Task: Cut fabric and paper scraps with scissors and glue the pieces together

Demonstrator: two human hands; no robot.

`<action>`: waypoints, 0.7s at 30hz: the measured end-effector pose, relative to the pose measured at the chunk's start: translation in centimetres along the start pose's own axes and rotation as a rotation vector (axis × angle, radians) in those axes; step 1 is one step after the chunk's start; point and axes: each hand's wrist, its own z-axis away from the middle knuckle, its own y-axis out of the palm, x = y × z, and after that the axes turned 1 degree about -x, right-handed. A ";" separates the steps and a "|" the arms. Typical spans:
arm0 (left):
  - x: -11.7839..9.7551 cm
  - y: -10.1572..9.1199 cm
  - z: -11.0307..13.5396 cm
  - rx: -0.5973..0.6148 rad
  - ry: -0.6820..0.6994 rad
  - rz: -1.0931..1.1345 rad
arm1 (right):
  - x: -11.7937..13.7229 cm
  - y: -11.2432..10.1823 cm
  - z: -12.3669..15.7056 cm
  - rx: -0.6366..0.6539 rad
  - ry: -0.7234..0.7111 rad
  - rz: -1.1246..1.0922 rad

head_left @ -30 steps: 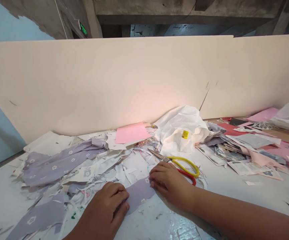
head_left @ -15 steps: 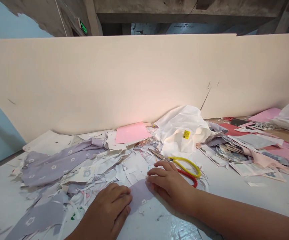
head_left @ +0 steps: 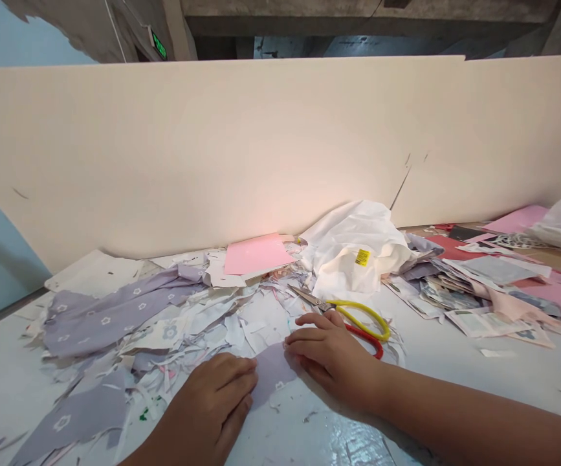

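Observation:
A small purple piece of fabric with a white flower print lies flat on the table between my hands. At its left edge, my left hand is closed, fingers together, with the fingertips on the fabric. My right hand has its bent fingertips on the upper right edge; thumb contact is partly hidden. Just beyond the right hand rest scissors with one yellow and one red handle loop, blades pointing up and left. The right hand covers part of the red loop.
Cut scraps and larger purple flowered fabric cover the left side. A pink sheet and a crumpled white bag with a yellow label lie at the back. Stacked fabric pieces are on the right. A cream partition stands behind.
Both hands stay on the purple fabric piece, almost unmoved. The whole view has shifted very slightly.

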 end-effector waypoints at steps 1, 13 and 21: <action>0.1 0.1 0.0 0.005 0.017 -0.006 | 0.0 0.1 0.0 0.015 0.001 -0.006; -0.2 -0.1 -0.2 0.035 0.011 0.006 | 0.2 -0.1 0.0 0.022 -0.004 -0.010; -0.1 0.0 -0.3 0.038 0.062 -0.019 | 0.9 -0.3 -0.2 0.117 0.022 -0.012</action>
